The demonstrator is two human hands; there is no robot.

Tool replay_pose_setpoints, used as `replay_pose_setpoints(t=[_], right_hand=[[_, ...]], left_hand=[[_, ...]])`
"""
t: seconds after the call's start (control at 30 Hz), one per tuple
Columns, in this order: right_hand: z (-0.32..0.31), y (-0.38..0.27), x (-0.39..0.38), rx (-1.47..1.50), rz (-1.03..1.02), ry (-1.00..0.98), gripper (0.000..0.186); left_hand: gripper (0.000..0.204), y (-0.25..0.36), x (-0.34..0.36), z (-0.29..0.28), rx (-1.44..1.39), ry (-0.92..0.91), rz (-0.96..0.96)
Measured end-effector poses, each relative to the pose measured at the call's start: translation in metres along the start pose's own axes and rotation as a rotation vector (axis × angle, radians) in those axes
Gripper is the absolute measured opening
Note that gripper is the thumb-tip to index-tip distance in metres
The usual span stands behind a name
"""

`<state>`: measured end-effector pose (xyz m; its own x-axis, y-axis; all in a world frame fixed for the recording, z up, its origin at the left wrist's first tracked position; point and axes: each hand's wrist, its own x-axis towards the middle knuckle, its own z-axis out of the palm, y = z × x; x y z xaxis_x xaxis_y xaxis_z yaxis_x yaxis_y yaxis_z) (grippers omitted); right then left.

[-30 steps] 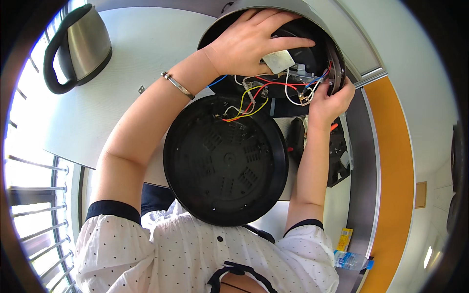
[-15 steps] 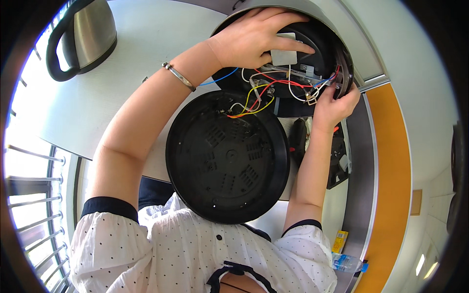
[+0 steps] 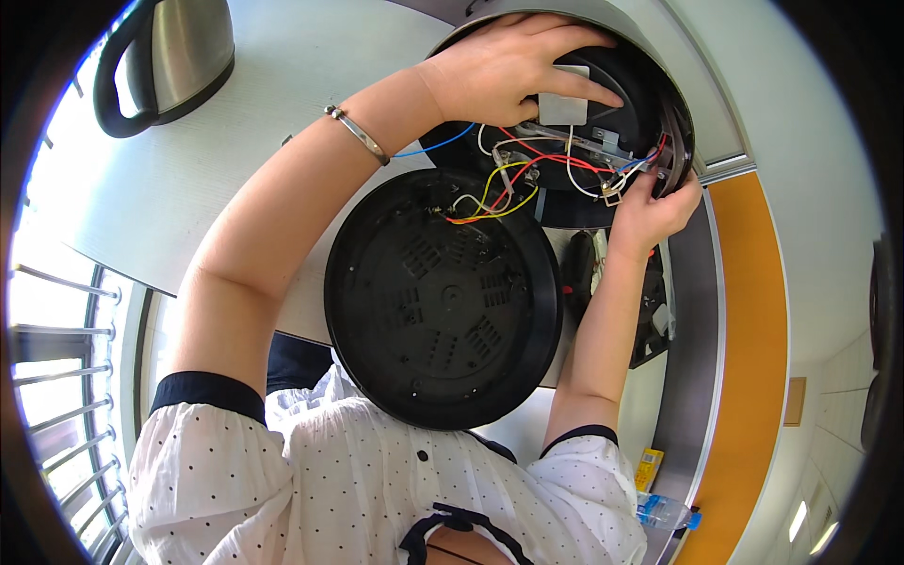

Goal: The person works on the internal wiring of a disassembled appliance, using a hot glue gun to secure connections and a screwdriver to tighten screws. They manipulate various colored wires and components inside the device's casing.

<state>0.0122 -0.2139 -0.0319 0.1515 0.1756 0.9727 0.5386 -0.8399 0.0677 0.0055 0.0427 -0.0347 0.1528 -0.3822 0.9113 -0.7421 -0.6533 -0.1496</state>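
In the head view, your dark round housing point(image 3: 645, 89) faced you open, its black interior strung with red, white, blue and yellow wires point(image 3: 556, 156), a vented round black base point(image 3: 447, 377) just below. Your left hand point(image 3: 508, 71) reached inside, fingers spread by a pale rectangular piece point(image 3: 565, 111); whether it gripped could not be told. Your right hand point(image 3: 656, 212) clasped the housing's right rim beside the wires.

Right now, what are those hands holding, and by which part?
The right hand holds the open round housing by its lower right rim. The left hand is inside it; whether it grips cannot be told.
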Motion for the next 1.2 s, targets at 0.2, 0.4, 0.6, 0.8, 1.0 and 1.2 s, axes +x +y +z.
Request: replay_pose_setpoints(t=[0.2, 0.4, 0.6, 0.8, 1.0, 1.2], right_hand=[[0.0001, -0.0003, 0.0001, 0.013, -0.002, 0.014, 0.029], [-0.002, -0.0012, 0.001, 0.014, 0.0, 0.013, 0.029], [-0.0001, -0.0017, 0.0006, 0.028, 0.004, 0.022, 0.029], [-0.0014, -0.002, 0.0009, 0.031, 0.007, 0.022, 0.028], [-0.0002, -0.0022, 0.0014, 0.037, 0.005, 0.023, 0.027], [-0.0014, 0.002, -0.0019, 0.018, 0.046, -0.012, 0.032]], left_hand=[[0.076, 0.0019, 0.0026, -0.0001, 0.001, -0.022, -0.007], [0.077, 0.0035, 0.0031, -0.0013, 0.008, -0.041, -0.026], [0.078, 0.0027, 0.0029, -0.0003, 0.02, -0.038, -0.02], [0.079, 0.0034, 0.0038, -0.0019, 0.038, -0.041, -0.017], [0.078, 0.0026, 0.0037, -0.0024, 0.055, -0.038, -0.012], [0.079, 0.0035, 0.0041, -0.0022, 0.067, -0.039, -0.01]])
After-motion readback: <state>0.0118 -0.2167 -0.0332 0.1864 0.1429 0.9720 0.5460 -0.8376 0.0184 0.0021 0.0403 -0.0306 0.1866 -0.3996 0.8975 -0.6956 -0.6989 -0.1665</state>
